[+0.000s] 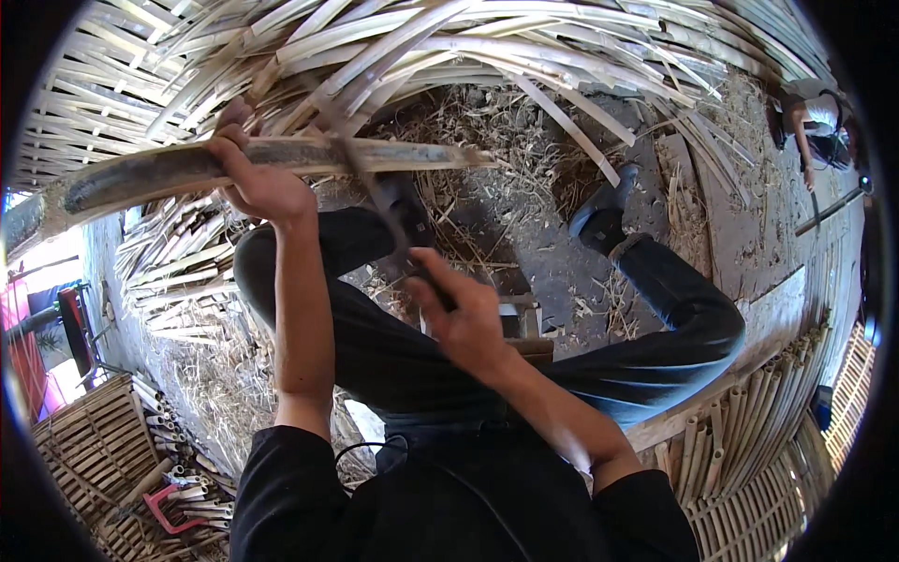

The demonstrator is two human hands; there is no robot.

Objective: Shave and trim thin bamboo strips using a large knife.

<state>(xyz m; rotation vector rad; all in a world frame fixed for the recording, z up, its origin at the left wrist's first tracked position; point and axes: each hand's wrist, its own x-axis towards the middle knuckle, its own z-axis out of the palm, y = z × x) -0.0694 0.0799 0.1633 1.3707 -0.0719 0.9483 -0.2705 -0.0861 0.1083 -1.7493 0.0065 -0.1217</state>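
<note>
My left hand (pixel 267 187) is wrapped round a long piece of bamboo (pixel 150 178) with a dark, mottled outer side and a pale edge. The bamboo runs from the far left across to the middle, its thinner end frayed above the floor. In my right hand (pixel 468 318), closed in front of my lap, is the dark handle of a long-bladed knife (pixel 384 201). Its blade, smeared by motion, slants up and left and crosses the bamboo in the picture, to the right of my left hand. Whether the edge touches the bamboo, I cannot tell.
Split bamboo strips (pixel 552 61) are heaped along the far side. Shavings (pixel 478 112) litter the floor between my legs. Another person (pixel 815 126) works at the far right. Bamboo poles (pixel 749 412) lie at lower right; a red C-shaped frame (pixel 159 510) lies by cut tubes at lower left.
</note>
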